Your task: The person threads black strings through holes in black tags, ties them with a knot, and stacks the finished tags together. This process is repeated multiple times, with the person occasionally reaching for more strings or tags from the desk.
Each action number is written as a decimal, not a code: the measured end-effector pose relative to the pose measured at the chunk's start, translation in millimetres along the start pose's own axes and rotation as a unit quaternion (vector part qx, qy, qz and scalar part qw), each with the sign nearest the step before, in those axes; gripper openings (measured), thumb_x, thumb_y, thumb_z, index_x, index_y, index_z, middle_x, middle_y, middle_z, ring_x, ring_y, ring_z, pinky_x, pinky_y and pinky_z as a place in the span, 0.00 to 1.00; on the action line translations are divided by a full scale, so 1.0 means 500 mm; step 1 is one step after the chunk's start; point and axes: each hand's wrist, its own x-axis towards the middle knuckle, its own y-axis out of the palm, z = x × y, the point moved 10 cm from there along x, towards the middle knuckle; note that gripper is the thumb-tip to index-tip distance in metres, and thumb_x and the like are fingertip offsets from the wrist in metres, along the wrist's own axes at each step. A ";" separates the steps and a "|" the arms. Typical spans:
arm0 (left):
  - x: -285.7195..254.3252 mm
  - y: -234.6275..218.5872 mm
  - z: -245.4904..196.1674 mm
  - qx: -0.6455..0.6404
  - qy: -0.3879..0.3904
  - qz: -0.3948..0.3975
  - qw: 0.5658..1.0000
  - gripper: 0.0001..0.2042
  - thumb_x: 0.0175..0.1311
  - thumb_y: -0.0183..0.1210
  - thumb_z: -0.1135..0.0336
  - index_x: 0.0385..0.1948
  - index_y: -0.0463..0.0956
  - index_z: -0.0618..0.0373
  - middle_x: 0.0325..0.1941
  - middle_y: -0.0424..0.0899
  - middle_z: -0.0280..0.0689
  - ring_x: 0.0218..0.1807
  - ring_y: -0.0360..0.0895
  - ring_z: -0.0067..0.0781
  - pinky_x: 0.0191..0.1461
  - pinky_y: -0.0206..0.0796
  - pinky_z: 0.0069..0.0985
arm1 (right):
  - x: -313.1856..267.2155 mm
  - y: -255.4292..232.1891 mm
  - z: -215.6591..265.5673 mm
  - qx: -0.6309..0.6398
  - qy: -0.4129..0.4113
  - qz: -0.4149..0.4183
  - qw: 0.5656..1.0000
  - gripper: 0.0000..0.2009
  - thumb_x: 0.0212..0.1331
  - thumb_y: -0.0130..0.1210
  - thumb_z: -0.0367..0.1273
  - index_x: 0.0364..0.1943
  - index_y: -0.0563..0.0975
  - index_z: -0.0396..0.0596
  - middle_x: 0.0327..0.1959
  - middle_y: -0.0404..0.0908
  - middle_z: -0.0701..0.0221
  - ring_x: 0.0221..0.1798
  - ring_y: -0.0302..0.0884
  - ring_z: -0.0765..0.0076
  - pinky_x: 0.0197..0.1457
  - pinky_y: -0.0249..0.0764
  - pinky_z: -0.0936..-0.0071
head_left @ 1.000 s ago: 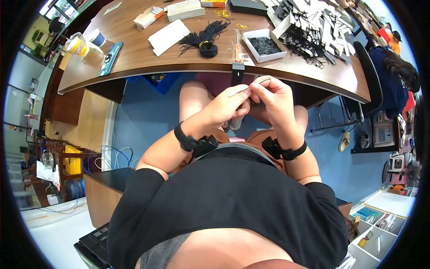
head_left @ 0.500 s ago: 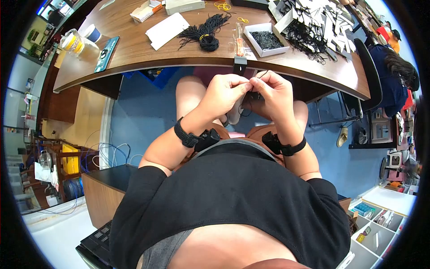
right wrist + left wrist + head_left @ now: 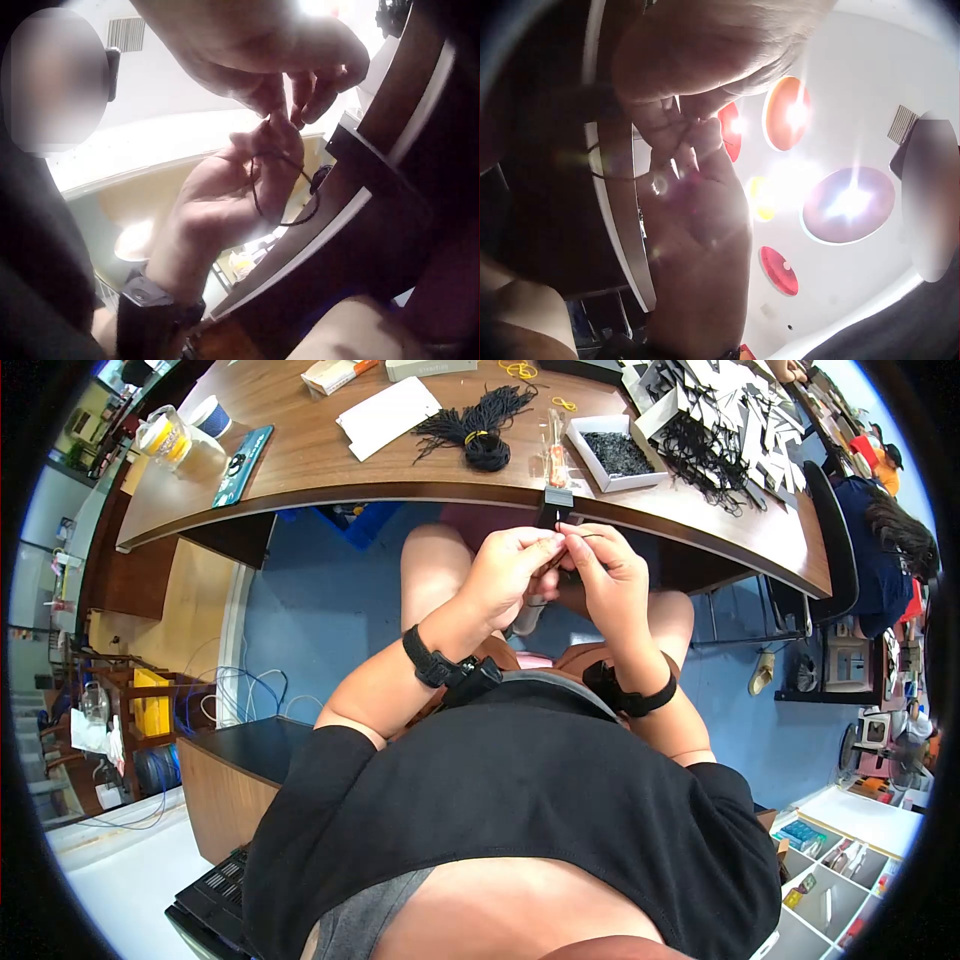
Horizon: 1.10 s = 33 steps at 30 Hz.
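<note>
A thin dark cord (image 3: 298, 223) hangs in a loop beside the left hand (image 3: 236, 184) in the right wrist view. Both hands meet just below the table's front edge in the head view. The left hand (image 3: 505, 575) pinches the cord between thumb and index finger, its other fingers curled. Fingertip to fingertip with it, the right hand (image 3: 612, 580) pinches the cord too. In the left wrist view, part of the cord (image 3: 615, 177) curves out beside the right hand (image 3: 701, 202). The cord's ends are hidden among the fingers.
On the table (image 3: 330, 475) lie a bundle of black cords (image 3: 485, 445), a white box of small black pieces (image 3: 615, 455), a white sheet (image 3: 388, 418) and a pile of tags (image 3: 745, 430). A black clamp-like piece (image 3: 556, 506) sits at the front edge.
Both hands stay together at the fingertips while their fingers shift on the cord. The table and its objects have moved slightly to the right in the head view.
</note>
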 end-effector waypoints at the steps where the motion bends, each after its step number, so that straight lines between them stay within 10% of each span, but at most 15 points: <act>1: -0.001 -0.009 0.004 -0.007 -0.014 0.014 1.000 0.09 0.66 0.52 0.67 0.36 0.76 0.64 0.31 0.79 0.34 0.25 0.73 0.18 0.28 0.65 0.14 | 0.001 0.006 -0.014 0.021 0.010 0.017 1.000 0.07 0.58 0.55 0.27 0.38 0.81 0.40 0.31 0.79 0.67 0.32 0.74 0.79 0.36 0.70 0.82; 7: -0.021 0.003 -0.026 0.080 0.019 -0.030 0.996 0.08 0.64 0.54 0.68 0.32 0.78 0.64 0.23 0.76 0.29 0.20 0.67 0.12 0.20 0.56 0.12 | -0.009 0.047 -0.071 0.276 0.219 0.144 0.925 0.10 0.58 0.56 0.28 0.42 0.79 0.38 0.36 0.81 0.72 0.37 0.74 0.81 0.41 0.71 0.82; 20: -0.041 -0.018 -0.048 0.205 0.118 -0.022 0.971 0.07 0.63 0.55 0.69 0.32 0.78 0.64 0.24 0.75 0.25 0.24 0.65 0.10 0.25 0.58 0.13 | 0.004 0.076 -0.079 0.295 0.235 0.153 0.914 0.05 0.55 0.57 0.26 0.32 0.80 0.38 0.27 0.80 0.72 0.29 0.73 0.82 0.35 0.68 0.85; 25: -0.081 -0.047 -0.119 0.240 0.114 0.029 0.964 0.08 0.63 0.54 0.71 0.37 0.78 0.66 0.35 0.81 0.35 0.38 0.75 0.20 0.44 0.67 0.18 | 0.025 0.152 -0.047 0.233 0.280 0.213 0.906 0.05 0.55 0.56 0.27 0.32 0.80 0.40 0.25 0.79 0.74 0.27 0.71 0.85 0.31 0.68 0.88; 28: -0.102 -0.114 -0.209 0.361 0.171 -0.079 0.913 0.06 0.60 0.56 0.72 0.31 0.79 0.66 0.31 0.80 0.36 0.37 0.76 0.24 0.44 0.67 0.21 | 0.053 0.198 -0.003 0.168 0.228 0.227 0.932 0.07 0.57 0.57 0.31 0.35 0.80 0.41 0.28 0.80 0.77 0.27 0.70 0.87 0.31 0.66 0.89; 33: -0.114 -0.116 -0.266 0.314 0.269 -0.103 0.905 0.05 0.59 0.57 0.73 0.29 0.78 0.67 0.28 0.79 0.36 0.33 0.74 0.23 0.39 0.67 0.21 | 0.058 0.262 0.011 0.387 0.244 0.147 0.877 0.13 0.59 0.56 0.33 0.45 0.77 0.40 0.33 0.79 0.78 0.30 0.68 0.88 0.32 0.63 0.91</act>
